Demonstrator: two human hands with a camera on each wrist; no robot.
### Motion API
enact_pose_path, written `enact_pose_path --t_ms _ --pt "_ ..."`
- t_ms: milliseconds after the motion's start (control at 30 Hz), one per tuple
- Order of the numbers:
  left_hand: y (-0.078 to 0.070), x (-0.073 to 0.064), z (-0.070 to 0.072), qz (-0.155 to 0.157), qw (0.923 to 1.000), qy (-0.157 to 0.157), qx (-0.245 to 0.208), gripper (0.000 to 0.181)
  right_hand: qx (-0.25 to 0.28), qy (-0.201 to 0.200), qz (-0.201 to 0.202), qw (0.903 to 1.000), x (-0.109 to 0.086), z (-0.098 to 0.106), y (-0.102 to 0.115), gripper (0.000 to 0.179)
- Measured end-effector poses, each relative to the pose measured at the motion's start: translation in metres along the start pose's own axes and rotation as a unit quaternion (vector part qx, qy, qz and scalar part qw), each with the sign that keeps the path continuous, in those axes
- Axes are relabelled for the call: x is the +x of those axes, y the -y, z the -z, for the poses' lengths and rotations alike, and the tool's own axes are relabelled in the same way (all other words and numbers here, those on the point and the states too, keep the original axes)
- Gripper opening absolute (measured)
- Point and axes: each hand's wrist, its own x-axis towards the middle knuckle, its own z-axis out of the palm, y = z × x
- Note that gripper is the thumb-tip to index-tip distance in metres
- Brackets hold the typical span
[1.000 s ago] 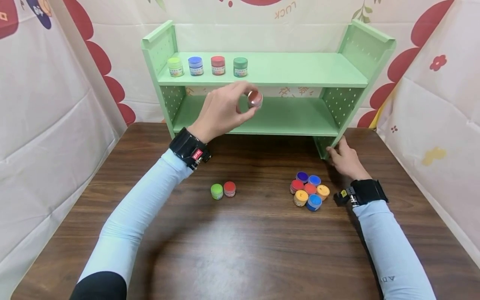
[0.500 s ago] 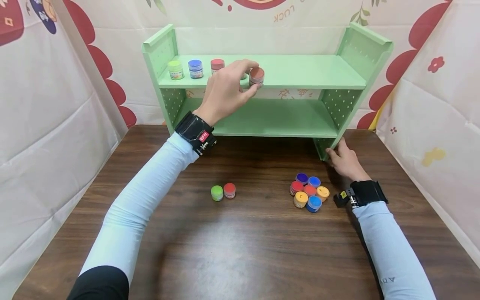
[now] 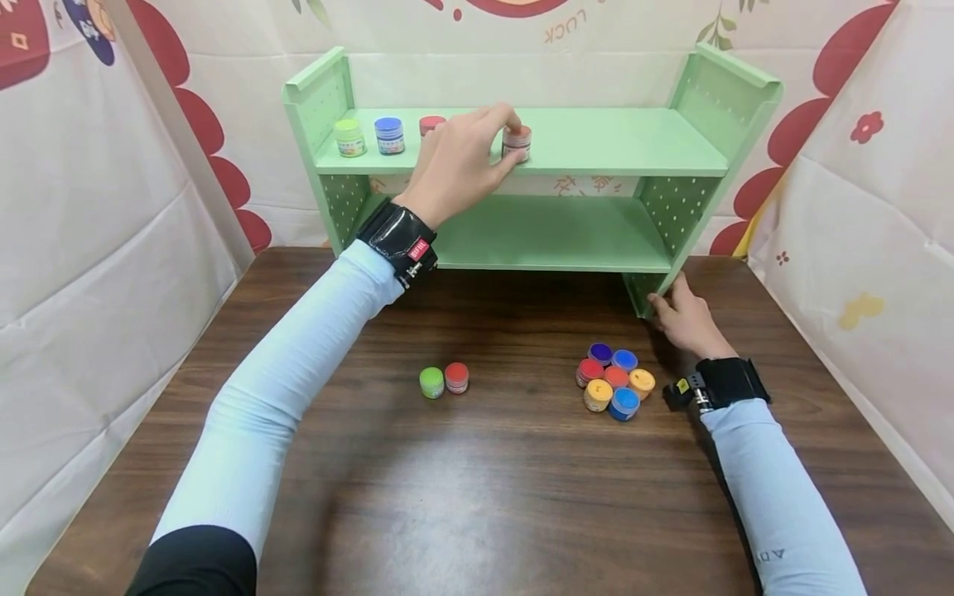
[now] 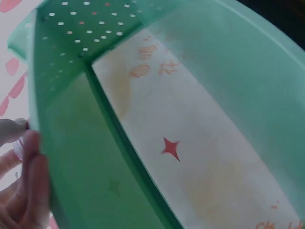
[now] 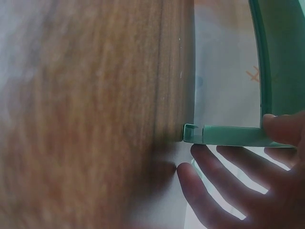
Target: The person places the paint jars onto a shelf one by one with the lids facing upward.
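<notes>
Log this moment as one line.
left hand: pinches red-lidded jar at upper shelf | right hand: grips right side panel | table: jar pair, jar cluster

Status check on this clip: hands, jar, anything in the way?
Left hand pinches red-lidded jar, right hand grips green rack. Jar upright at upper shelf, contact unclear. Left hand partly hides second red-topped jar; nothing visibly blocking.

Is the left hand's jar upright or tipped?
Upright: in the head view, the left hand pinches the jar with its reddish lid facing up.
</notes>
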Motion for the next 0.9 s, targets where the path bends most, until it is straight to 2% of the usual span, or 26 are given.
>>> enact_pose_path --t_ms 233,500,900 --pt "0.001 0.005 -0.004 -0.007 0.9999 -0.006 0.011 0.030 -0.002 -0.003 0.004 1.0000 0.000 -0.001 -0.002 0.059" --pt "0.000 0.008 -0.009 0.001 0.9996 -0.011 0.027 0.030 0.001 -0.002 0.001 1.0000 0.001 0.000 -0.001 0.059" --pt "-0.002 0.008 -0.011 0.005 0.9993 -0.014 0.034 0.032 0.000 -0.005 0.009 0.9999 0.000 0.000 -0.003 0.058"
